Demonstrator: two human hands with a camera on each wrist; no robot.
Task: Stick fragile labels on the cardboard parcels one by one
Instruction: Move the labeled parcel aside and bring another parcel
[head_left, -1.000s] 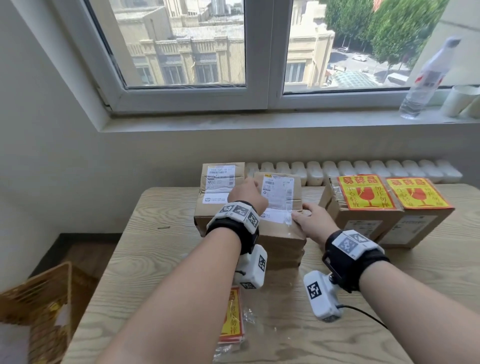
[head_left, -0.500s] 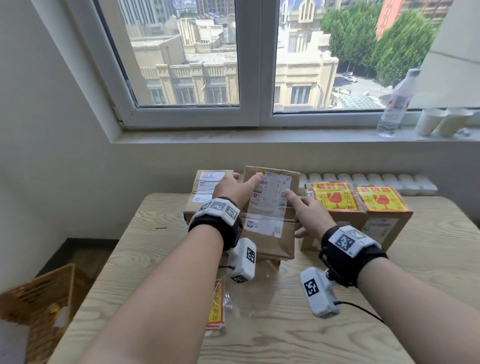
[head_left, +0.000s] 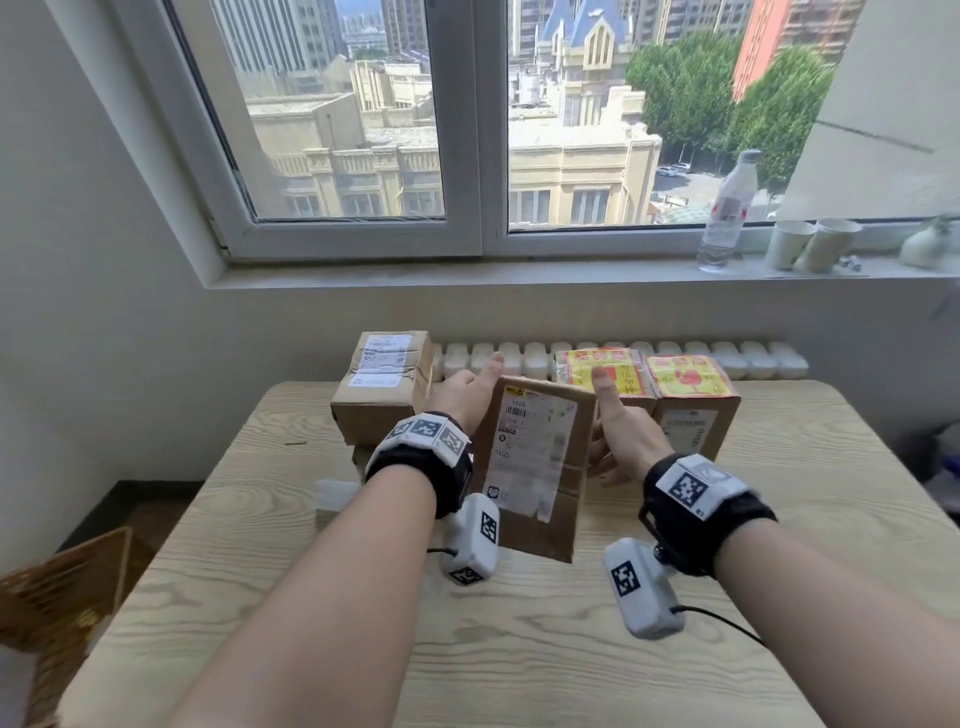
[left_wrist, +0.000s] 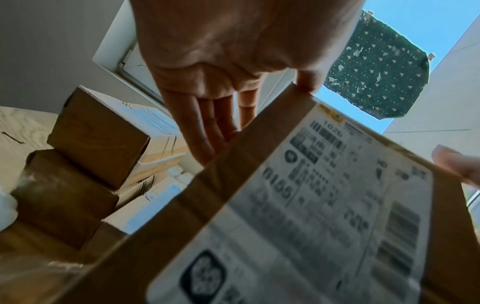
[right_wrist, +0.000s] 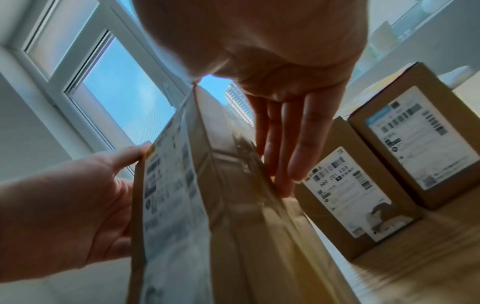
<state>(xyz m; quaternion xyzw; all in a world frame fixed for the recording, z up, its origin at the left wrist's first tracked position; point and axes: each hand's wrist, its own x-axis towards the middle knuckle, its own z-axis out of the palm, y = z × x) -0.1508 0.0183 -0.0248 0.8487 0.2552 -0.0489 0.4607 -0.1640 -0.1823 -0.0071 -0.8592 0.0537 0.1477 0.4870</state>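
I hold a brown cardboard parcel (head_left: 535, 467) with a white shipping label above the table, tipped upright with the label facing me. My left hand (head_left: 462, 395) presses its left side, fingers (left_wrist: 207, 127) straight along the cardboard and thumb at the top corner. My right hand (head_left: 623, 436) presses the right side with straight fingers (right_wrist: 285, 144). Two parcels (head_left: 602, 374) (head_left: 685, 376) with yellow-and-red fragile labels stand behind on the right. Plain parcels (head_left: 382, 384) are stacked at the left. The loose label sheets are hidden under my left arm.
The wooden table (head_left: 779, 493) runs up to a white radiator (head_left: 727, 358) under the window. A water bottle (head_left: 727, 208) and paper cups (head_left: 810, 244) stand on the sill. A wicker basket (head_left: 62, 597) sits on the floor at the left.
The parcel has come off the left stack, been raised and tipped upright, and moved toward me between both hands. My head has tilted up, showing more of the window.
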